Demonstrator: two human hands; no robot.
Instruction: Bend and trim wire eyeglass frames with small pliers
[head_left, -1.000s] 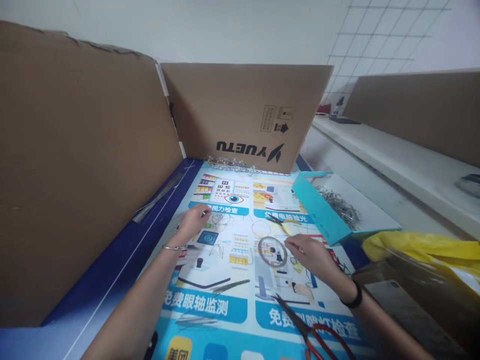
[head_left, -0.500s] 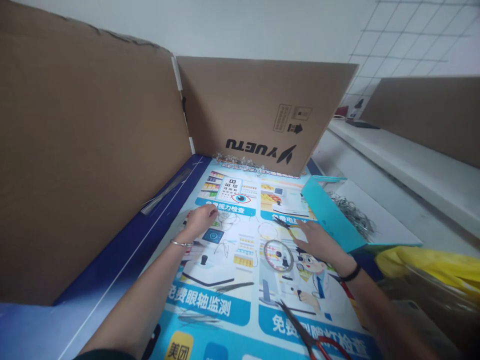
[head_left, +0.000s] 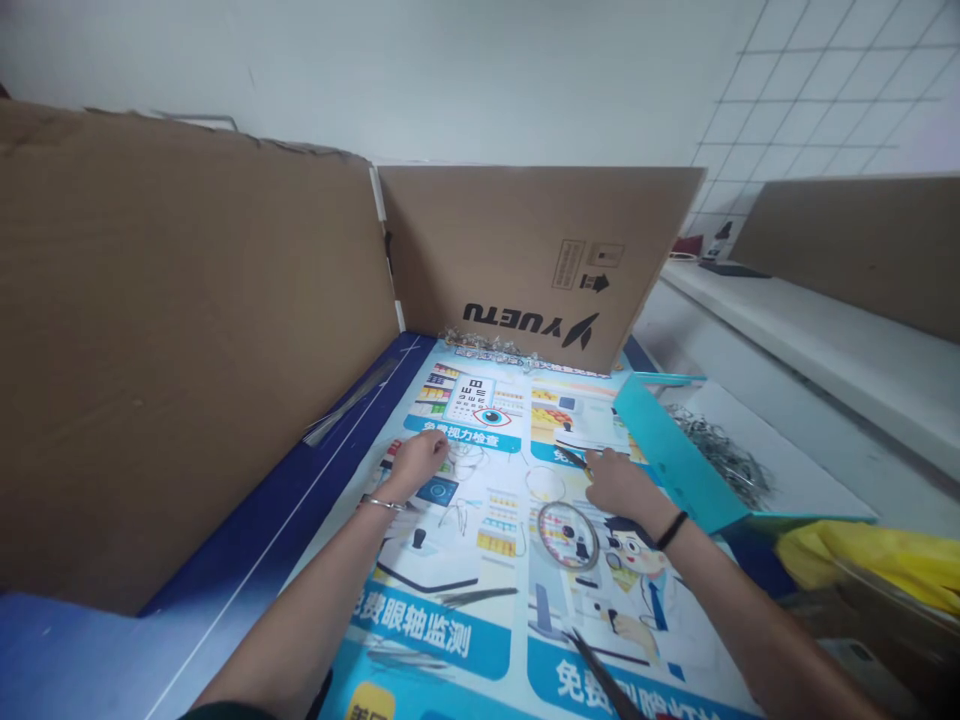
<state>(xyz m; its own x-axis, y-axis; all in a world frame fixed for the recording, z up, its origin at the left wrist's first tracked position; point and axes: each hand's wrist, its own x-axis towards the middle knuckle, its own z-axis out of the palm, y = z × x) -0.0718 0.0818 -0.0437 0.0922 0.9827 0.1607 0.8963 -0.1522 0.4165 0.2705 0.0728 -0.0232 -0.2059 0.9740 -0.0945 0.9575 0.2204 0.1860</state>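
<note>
My left hand (head_left: 421, 464) is closed in a pinch over the printed poster. Thin wire loops (head_left: 468, 458) come out beside its fingertips, though the grip point itself is too small to see clearly. My right hand (head_left: 624, 486) has its fingers closed round the pliers (head_left: 573, 457); the dark jaws point to the upper left and the handles are mostly hidden. Just below that hand lies a round coil of wire (head_left: 568, 536). Scissors (head_left: 600, 672) rest nearer to me, cut off by the lower edge. Short cut wires (head_left: 480, 597) lie on the poster.
Cardboard panels (head_left: 517, 215) stand at the back and left. A turquoise box (head_left: 679, 470) at right holds tangled wire pieces (head_left: 720, 455). Small wire items (head_left: 491, 345) line the back panel. Straight wires (head_left: 352, 402) lie at left. A yellow bag (head_left: 870, 560) sits at lower right.
My right hand has closed over the pliers' handles, which showed yellow before. My left hand stays pinched beside the wire loops. The view has tilted slightly upward.
</note>
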